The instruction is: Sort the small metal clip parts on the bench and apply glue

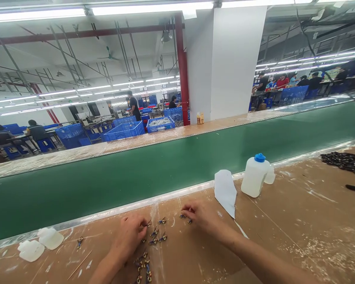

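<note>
My left hand (129, 236) is low over the table, thumb and fingers curled together at a small blue-and-gold piece (149, 223). My right hand (198, 215) reaches in from the right, fingers bent down and pinched at another small piece (182, 216); one more piece (189, 221) lies under its thumb side. Between the hands lies a loose group of similar pieces (154, 232), and several more (143, 264) run toward the near edge. A single piece (79, 242) lies apart on the left. The pieces are too small to name exactly.
Two white plastic bottles (50, 238) lie at left by a thin stick (79, 265). At right stand a blue-capped bottle (254, 177) and a white sheet (225, 191). Dark pieces (343, 161) are heaped far right. A green conveyor belt (165, 165) runs behind; people work beyond it.
</note>
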Action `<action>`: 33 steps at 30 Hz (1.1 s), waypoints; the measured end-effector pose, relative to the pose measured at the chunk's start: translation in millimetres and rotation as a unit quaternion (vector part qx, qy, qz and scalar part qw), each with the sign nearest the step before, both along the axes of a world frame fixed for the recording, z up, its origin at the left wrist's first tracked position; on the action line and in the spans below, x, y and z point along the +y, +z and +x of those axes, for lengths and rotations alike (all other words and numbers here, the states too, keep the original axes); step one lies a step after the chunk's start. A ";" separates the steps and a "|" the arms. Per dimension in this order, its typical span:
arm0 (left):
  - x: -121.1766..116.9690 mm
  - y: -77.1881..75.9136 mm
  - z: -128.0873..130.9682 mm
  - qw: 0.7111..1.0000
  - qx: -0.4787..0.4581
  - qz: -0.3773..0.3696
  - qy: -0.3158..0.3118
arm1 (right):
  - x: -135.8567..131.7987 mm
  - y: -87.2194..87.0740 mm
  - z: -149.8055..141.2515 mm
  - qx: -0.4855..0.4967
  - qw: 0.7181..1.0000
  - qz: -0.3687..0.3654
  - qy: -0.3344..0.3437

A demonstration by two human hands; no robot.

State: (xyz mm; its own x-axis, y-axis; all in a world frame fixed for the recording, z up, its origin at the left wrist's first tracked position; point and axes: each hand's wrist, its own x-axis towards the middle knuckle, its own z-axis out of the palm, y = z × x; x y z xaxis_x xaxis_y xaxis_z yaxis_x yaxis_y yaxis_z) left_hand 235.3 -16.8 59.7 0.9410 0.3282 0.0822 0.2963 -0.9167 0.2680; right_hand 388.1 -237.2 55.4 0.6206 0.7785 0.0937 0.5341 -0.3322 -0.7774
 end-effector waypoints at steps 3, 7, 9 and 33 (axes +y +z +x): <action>-15.8 7.2 5.1 0.999 -0.039 -0.022 -0.023 | 29.4 -2.9 -12.9 0.086 0.994 0.046 0.054; -29.9 14.7 9.7 0.993 -0.093 -0.042 -0.061 | 51.7 -3.9 -23.8 0.189 0.975 0.091 0.072; -30.8 15.6 9.2 0.990 -0.113 -0.052 -0.065 | 51.9 -1.9 -24.8 0.221 0.967 0.113 0.065; 7.6 11.2 -29.5 0.999 0.020 -0.036 -0.001 | -19.2 -17.6 1.2 0.127 0.991 -0.003 -0.031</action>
State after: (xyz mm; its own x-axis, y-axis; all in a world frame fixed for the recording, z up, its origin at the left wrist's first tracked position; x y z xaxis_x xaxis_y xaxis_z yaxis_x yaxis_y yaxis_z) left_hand 205.8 -9.2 70.8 0.9436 0.3306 0.0200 0.3070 -0.8957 0.3217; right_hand 389.3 -256.5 37.7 0.6710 0.7376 -0.0760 0.2992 -0.3631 -0.8824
